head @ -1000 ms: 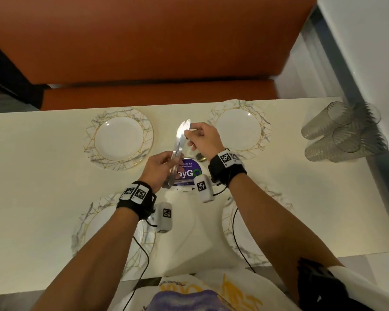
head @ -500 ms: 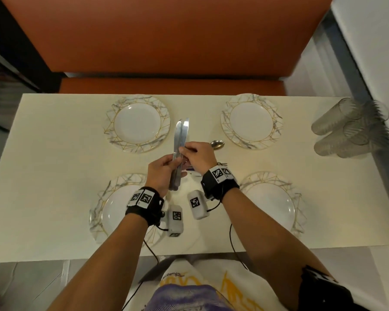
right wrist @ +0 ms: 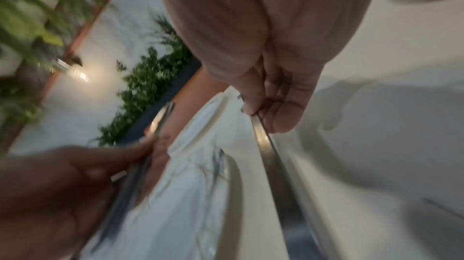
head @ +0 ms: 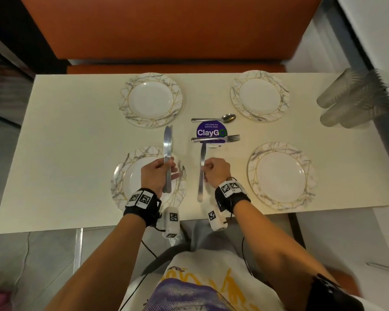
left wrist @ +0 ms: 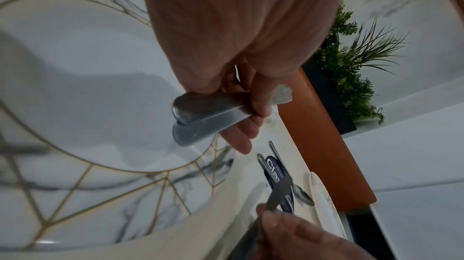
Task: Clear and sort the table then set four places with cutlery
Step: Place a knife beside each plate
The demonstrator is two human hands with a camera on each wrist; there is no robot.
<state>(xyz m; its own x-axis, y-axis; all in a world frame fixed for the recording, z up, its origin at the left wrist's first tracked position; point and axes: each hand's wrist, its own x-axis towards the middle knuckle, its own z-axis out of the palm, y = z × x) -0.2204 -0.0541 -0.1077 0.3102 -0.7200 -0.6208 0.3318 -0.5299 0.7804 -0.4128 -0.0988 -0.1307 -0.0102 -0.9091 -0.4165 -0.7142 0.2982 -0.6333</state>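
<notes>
My left hand (head: 156, 173) grips two table knives (head: 168, 151) stacked together by their handles, blades pointing away from me, held over the near-left plate (head: 119, 182). My right hand (head: 216, 170) pinches a single knife (head: 202, 169) at its middle, blade forward, just right of that plate above the bench (head: 76, 131); I cannot tell whether it touches the surface. My hands are apart. Ahead, a fork (head: 216, 138) lies across a purple ClayGo sticker (head: 211, 131), with a spoon (head: 213, 118) just beyond it. Three more plates sit at the far-left (head: 151, 99), far-right (head: 259, 95) and near-right (head: 281, 176). Clear tumblers (head: 355, 99) lie at the right end.
</notes>
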